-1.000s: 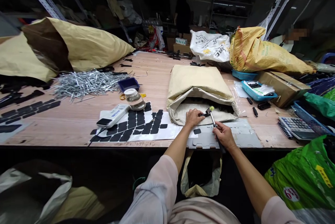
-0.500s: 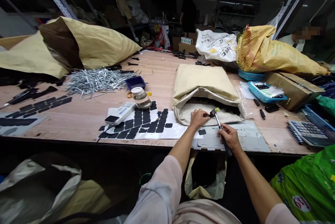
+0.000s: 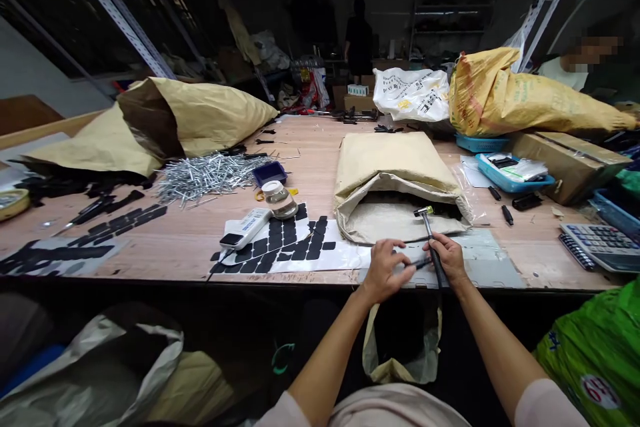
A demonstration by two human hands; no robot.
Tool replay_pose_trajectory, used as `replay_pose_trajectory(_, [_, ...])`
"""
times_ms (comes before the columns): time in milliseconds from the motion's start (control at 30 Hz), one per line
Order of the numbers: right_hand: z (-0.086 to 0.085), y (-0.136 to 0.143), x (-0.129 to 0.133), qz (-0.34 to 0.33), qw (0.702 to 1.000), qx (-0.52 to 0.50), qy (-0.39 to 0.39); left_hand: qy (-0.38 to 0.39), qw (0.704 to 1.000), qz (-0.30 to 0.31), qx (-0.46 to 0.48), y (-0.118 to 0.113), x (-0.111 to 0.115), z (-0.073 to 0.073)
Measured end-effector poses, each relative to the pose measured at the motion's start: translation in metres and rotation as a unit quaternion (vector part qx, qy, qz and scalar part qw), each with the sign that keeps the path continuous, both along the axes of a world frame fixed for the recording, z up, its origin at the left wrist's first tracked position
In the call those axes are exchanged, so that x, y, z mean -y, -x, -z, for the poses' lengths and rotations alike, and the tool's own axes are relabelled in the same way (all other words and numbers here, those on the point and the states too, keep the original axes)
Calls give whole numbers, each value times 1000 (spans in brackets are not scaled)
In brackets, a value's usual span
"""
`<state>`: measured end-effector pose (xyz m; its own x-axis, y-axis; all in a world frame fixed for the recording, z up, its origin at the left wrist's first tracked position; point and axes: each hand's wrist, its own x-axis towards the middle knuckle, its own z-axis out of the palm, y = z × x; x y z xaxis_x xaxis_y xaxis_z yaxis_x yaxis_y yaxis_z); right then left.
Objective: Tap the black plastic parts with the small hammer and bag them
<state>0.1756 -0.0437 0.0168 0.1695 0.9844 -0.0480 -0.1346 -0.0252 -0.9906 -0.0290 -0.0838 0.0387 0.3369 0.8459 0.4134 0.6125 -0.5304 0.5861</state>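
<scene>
My right hand (image 3: pixel 447 257) is closed round the black grip of a small hammer (image 3: pixel 439 266). The hammer's head, with a yellowish face, points up in front of the open mouth of a tan sack (image 3: pixel 395 150). Left of the hammer, my left hand (image 3: pixel 385 272) is curled, thumb and fingers at a thin, blurred black part (image 3: pixel 423 264) that reaches toward the right hand. Beneath both hands lies a grey sheet (image 3: pixel 485 257) at the table's front edge. Dark contents show inside the sack.
Left are black adhesive pads (image 3: pixel 283 240), a glass jar (image 3: pixel 280 200), a white box-like device (image 3: pixel 247 228), a blue tray (image 3: pixel 270 174) and a heap of metal rods (image 3: pixel 205 177). Right are a calculator (image 3: pixel 603 244) and a blue basket (image 3: pixel 515 174). An open bag (image 3: pixel 375 347) hangs below the edge.
My left hand has drawn back from the sack mouth toward the table edge, with the black part. The hammer has tilted more upright and shifted slightly right. The view has turned a little left.
</scene>
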Motion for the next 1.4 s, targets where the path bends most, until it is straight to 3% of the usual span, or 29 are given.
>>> replay_pose_trajectory(133, [1,1,1,-5,1000,-7,-1,7,998,43,-41,0,53,23])
replay_pose_trajectory(200, [3,1,1,-4,1000,-11,-4,8,998,43,-53,-1,60,30])
replay_pose_trajectory(267, [5,1,2,-5,1000,-7,-10,-1,999,24,-36,-3,51,29])
replay_pose_trajectory(367, [4,3,4,-3,1000,-2,-15,-11,999,-36,30,-7,14,17])
replay_pose_trajectory(467, [1,7,6,23,1000,-4,-18,24,992,-101,75,-17,-40,5])
replay_pose_trajectory(567, [0,10,6,53,998,-8,-31,77,982,-163,58,-34,-94,0])
replay_pose_trajectory(667, [2,11,4,58,997,-8,-44,119,976,-181,0,-54,-136,-1])
replay_pose_trajectory(800, [7,10,0,44,998,-8,-44,146,969,-177,-94,-78,-169,3])
replay_pose_trajectory(967, [8,10,-4,36,998,-22,-40,146,956,-201,-155,-95,-194,8])
replay_pose_trajectory(1133, [3,10,-3,32,999,-24,-33,176,946,-234,-137,-82,-194,6])
replay_pose_trajectory(1400, [2,7,-1,34,999,-8,-29,189,967,-128,-115,8,-136,11])
